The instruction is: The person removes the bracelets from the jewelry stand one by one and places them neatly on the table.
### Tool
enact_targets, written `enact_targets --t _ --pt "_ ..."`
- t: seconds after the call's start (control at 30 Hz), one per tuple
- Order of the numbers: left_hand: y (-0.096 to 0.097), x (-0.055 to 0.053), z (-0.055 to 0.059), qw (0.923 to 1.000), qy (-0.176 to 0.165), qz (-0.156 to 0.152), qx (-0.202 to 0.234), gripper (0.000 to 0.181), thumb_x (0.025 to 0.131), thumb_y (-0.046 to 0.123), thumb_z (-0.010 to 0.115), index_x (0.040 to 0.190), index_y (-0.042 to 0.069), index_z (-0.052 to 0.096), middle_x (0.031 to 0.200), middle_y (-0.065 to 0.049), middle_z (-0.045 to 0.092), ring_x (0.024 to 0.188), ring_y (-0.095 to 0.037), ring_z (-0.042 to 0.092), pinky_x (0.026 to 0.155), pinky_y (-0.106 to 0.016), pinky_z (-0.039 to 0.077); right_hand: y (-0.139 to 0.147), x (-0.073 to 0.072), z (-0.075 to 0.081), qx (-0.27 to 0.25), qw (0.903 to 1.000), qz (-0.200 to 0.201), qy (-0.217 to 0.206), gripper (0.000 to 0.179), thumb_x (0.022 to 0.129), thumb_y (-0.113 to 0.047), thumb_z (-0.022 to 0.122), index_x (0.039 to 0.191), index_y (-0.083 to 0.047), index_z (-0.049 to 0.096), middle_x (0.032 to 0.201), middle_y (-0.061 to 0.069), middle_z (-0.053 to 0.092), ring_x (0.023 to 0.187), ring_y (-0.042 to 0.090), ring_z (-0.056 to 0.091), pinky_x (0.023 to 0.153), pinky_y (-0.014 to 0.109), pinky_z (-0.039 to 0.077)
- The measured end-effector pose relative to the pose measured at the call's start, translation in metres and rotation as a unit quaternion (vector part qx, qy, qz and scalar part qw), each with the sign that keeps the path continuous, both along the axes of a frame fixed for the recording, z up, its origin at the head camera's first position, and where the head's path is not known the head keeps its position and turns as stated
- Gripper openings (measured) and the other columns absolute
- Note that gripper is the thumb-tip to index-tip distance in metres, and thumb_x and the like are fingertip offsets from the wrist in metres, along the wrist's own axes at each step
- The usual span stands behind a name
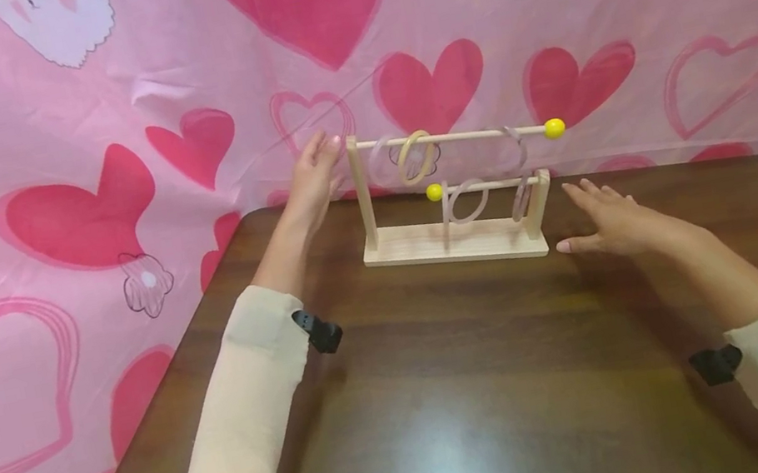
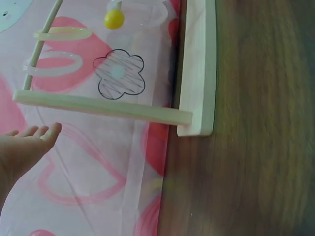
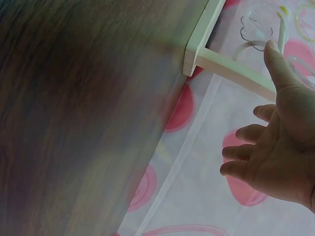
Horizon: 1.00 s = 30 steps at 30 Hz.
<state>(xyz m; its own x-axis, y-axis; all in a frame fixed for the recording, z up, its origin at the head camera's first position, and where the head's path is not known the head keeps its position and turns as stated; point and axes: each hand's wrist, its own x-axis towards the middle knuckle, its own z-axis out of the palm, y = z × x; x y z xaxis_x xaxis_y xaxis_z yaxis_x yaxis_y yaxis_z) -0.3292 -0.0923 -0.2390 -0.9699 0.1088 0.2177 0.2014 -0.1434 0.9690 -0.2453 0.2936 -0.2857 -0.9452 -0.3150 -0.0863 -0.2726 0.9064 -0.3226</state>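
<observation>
A pale wooden bangle stand (image 1: 456,244) stands upright on the table, with a tall post at its left end and a short post at its right. Its upper rod bears a yellow bangle (image 1: 415,157) and pale translucent bangles; more pale bangles, one of them a ring (image 1: 470,201), hang on the lower rod. Yellow balls cap both rods, the upper ball (image 1: 554,128) pointing right. My left hand (image 1: 312,181) is beside the tall post, fingers extended, holding nothing. To the right of the base, my right hand (image 1: 615,220) is spread, thumb toward the base, with nothing in it.
The brown wooden table (image 1: 418,415) reaches back to a pink cloth (image 1: 183,76) printed with hearts, hanging close behind the stand. A black wrist camera (image 1: 320,331) sits on the left sleeve, and another camera (image 1: 717,364) on the right sleeve.
</observation>
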Motion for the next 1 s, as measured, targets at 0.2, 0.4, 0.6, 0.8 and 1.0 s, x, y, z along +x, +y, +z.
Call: enact_targets --t 0.2,0.4,0.6,0.8,1.0 --pt "0.014 -0.007 0.004 0.9997 -0.002 -0.025 -0.005 0.059 0.097 0.024 0.049 0.147 0.010 0.022 0.149 -0.010 0.027 0.132 -0.024 0.032 0.102 -0.036 0.033 -0.001 0.000 -0.004 0.001 1.0000 -0.002 0.000 0.101 0.083 -0.049 0.064 0.143 0.008 0.006 0.141 0.042 0.000 0.123 0.063 0.002 0.092 0.073 0.005" --pt "0.018 -0.010 0.005 0.9981 0.013 -0.015 -0.057 0.053 0.096 0.024 0.051 0.144 0.009 0.031 0.147 -0.009 0.031 0.131 -0.022 0.033 0.101 -0.035 0.034 -0.003 -0.001 -0.007 0.002 1.0000 0.001 0.001 0.100 0.083 -0.049 0.063 0.143 0.008 0.007 0.141 0.042 0.001 0.124 0.063 0.003 0.092 0.073 0.005" --pt "0.022 -0.012 0.000 0.9942 0.040 0.004 -0.100 0.046 0.097 0.023 0.048 0.141 0.010 0.038 0.141 -0.005 0.042 0.128 -0.016 0.038 0.100 -0.029 0.034 -0.004 -0.003 -0.008 -0.003 1.0000 0.004 0.004 0.100 0.083 -0.049 0.063 0.143 0.007 0.006 0.141 0.041 0.001 0.124 0.062 0.003 0.093 0.073 0.006" --pt "0.025 -0.014 -0.005 0.9963 0.051 0.016 -0.068 0.039 0.099 0.017 0.041 0.135 0.004 0.043 0.137 -0.007 0.047 0.127 -0.015 0.039 0.100 -0.024 0.032 -0.005 -0.003 -0.008 0.008 0.9994 0.010 0.033 0.095 0.084 -0.049 0.061 0.141 0.010 0.014 0.140 0.041 0.009 0.125 0.060 0.010 0.095 0.069 0.011" --pt "0.025 -0.015 -0.005 0.9966 0.050 0.016 -0.064 0.038 0.098 0.019 0.042 0.133 0.003 0.045 0.134 -0.007 0.049 0.124 -0.016 0.042 0.099 -0.025 0.033 -0.012 0.003 -0.003 0.017 0.9893 -0.062 0.131 0.076 0.086 -0.057 0.053 0.133 0.002 0.042 0.131 0.031 0.042 0.113 0.053 0.040 0.083 0.066 0.033"
